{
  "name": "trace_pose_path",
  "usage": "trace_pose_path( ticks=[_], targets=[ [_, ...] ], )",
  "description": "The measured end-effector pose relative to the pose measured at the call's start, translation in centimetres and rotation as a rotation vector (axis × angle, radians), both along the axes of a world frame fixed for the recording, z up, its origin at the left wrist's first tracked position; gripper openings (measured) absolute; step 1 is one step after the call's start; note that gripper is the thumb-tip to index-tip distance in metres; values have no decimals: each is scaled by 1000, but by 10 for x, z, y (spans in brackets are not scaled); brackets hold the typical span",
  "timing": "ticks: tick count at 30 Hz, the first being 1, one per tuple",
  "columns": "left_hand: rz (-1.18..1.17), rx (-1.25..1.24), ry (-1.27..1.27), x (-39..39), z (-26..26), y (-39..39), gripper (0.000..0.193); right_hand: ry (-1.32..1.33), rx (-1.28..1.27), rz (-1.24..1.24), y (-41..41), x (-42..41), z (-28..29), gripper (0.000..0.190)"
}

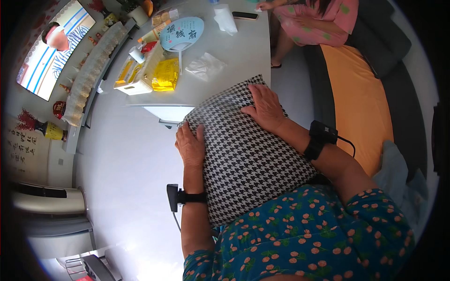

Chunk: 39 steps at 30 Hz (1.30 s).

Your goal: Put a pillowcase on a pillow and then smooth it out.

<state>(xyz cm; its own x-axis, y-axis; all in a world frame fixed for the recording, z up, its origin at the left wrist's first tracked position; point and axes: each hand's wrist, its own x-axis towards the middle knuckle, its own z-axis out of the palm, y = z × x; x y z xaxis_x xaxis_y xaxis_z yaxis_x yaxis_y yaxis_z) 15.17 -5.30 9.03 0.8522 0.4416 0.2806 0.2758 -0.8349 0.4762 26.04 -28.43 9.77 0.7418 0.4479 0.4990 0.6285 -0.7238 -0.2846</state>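
A black-and-white houndstooth cushion (242, 154) leans between my forearms, its lower edge against my patterned blue top. My left hand (191, 145) holds the cushion by its left corner, the thumb lying on the front face. Near the upper right corner, my right hand (265, 109) lies on the fabric with thumb and fingers spread, holding that side. The cushion's back is hidden. Its upper corner overlaps the near right part of a grey table (239, 52). Each wrist carries a strapped black device with a cable.
On the table are a plastic basket (135, 86), a yellow packet (165, 75), a blue hand fan (182, 33), a clear plastic bag (206, 66), tissues (225, 19) and a phone (245, 15). Another person (313, 24) sits beyond, on a sofa with an orange cover (358, 105).
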Motion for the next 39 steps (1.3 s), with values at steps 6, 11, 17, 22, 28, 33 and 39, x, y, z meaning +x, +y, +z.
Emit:
trace_pose_path(
  ticks=[6, 11, 17, 22, 28, 33, 39],
  targets=[
    [55, 210, -82, 1, 28, -3, 52, -174, -88, -69, 8, -4, 38, 72],
    [-152, 96, 155, 22, 38, -20, 50, 318, -223, 56, 30, 1, 41, 57],
    [-195, 34, 198, 30, 34, -15, 50, 393, -345, 97, 31, 10, 39, 42],
    [-174, 30, 277, 36, 32, -16, 48, 310, -269, 114, 27, 18, 34, 46],
    [-115, 250, -126, 31, 27, -20, 37, -23, -86, 81, 11, 15, 25, 61],
    [-412, 34, -126, 31, 32, -18, 44, -86, -35, 228, 33, -2, 40, 59],
    [-328, 107, 138, 52, 24, -29, 32, 88, -185, 192, 37, 12, 18, 41]
  ],
)
